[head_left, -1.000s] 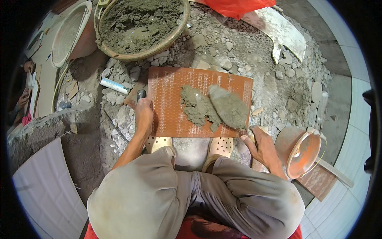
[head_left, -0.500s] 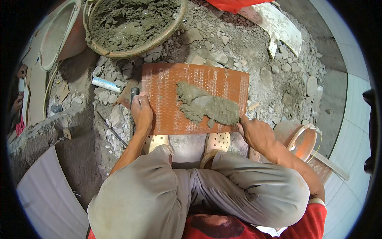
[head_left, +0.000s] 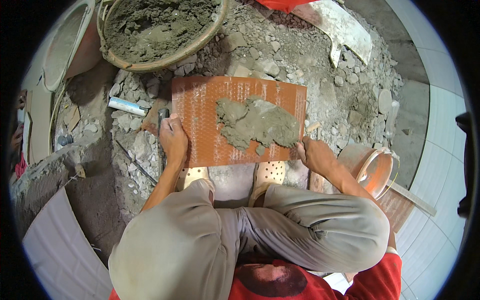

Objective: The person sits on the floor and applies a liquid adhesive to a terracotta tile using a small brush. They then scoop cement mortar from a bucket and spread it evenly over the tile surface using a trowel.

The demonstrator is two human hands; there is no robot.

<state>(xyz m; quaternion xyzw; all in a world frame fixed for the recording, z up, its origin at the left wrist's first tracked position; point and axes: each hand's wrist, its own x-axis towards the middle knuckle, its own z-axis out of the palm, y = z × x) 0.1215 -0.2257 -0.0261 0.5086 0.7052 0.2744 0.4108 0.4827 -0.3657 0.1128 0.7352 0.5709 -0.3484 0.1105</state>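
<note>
A reddish-brown tile [head_left: 200, 145] lies ribbed side up above my shoes, its face carrying a thick patch of wet grey mortar [head_left: 260, 122]. My left hand [head_left: 173, 139] is closed on the tile's left edge, with the thumb near the surface. At the right edge, my right hand [head_left: 319, 156] is closed round what looks like a trowel handle. The trowel's blade cannot be told apart from the mortar. Just left of my left hand lies a dark-handled tool [head_left: 162, 117].
A round basin [head_left: 162, 65] of mortar stands at the far left, beside a tilted bucket [head_left: 82, 57]. Rubble [head_left: 260, 47] surrounds the tile. A broken white sheet [head_left: 345, 32] lies far right; an orange bucket [head_left: 377, 172] lies on its side near right. A blue-white tube [head_left: 127, 106] rests left.
The mortar's outline has changed: it looks lumpier and broader, with its smooth patch shifted right. My right hand has moved slightly up along the tile's edge. My left hand keeps its grip.
</note>
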